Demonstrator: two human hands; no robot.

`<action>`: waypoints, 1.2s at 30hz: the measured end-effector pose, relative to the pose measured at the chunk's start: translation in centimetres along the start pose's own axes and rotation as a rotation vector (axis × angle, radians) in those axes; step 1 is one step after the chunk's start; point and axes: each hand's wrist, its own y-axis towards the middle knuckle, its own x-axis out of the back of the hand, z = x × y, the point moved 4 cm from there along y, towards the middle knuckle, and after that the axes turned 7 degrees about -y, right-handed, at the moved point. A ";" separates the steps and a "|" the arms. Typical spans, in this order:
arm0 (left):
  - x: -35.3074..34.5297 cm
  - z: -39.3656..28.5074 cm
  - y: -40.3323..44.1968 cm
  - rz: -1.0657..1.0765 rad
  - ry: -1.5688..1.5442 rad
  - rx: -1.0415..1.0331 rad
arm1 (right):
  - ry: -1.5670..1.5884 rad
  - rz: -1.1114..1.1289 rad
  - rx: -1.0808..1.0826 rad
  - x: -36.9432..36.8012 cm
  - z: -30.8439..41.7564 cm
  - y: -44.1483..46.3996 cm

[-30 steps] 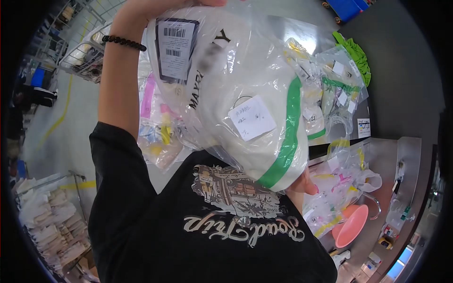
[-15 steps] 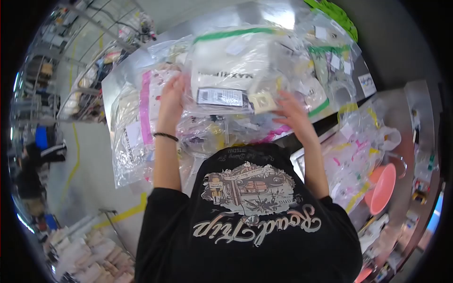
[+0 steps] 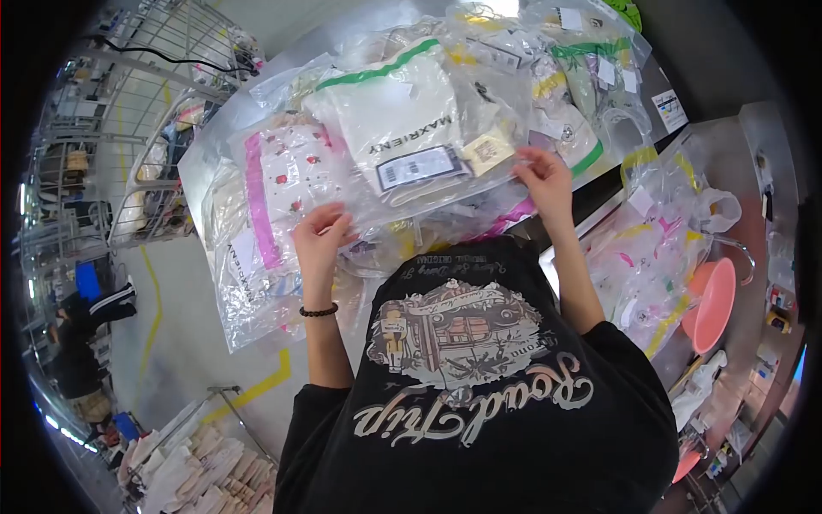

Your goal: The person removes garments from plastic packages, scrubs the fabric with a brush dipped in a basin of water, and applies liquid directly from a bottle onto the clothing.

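A clear plastic bag (image 3: 398, 128) with a folded white item, a green stripe, a dark-framed label and MAXRIENY lettering lies on top of a pile of bagged goods. My left hand (image 3: 325, 233), below a dark bead bracelet, pinches the near left part of the bag's clear film. At the near right corner, my right hand (image 3: 545, 178) has thumb and fingers closed on the film. A square cream tag (image 3: 489, 152) shows inside the bag close to my right hand. Left of it lies a bag with a pink stripe and red prints (image 3: 291, 171).
More clear bags (image 3: 591, 73) cover the metal table (image 3: 195, 171) at the back right. On the right are a bag with pink and yellow marks (image 3: 644, 265) and a pink basin (image 3: 711, 307). Wire carts (image 3: 128, 128) stand at left; stacked pale items (image 3: 201, 471) are at lower left.
The green-striped bag went from being held up close to the camera to lying on the pile. Since half a second ago, both hands have moved to its near edge and closed on the film.
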 end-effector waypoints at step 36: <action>2.6 6.7 -4.5 -0.201 -0.536 0.114 | -0.782 0.533 0.643 -9.4 8.6 4.1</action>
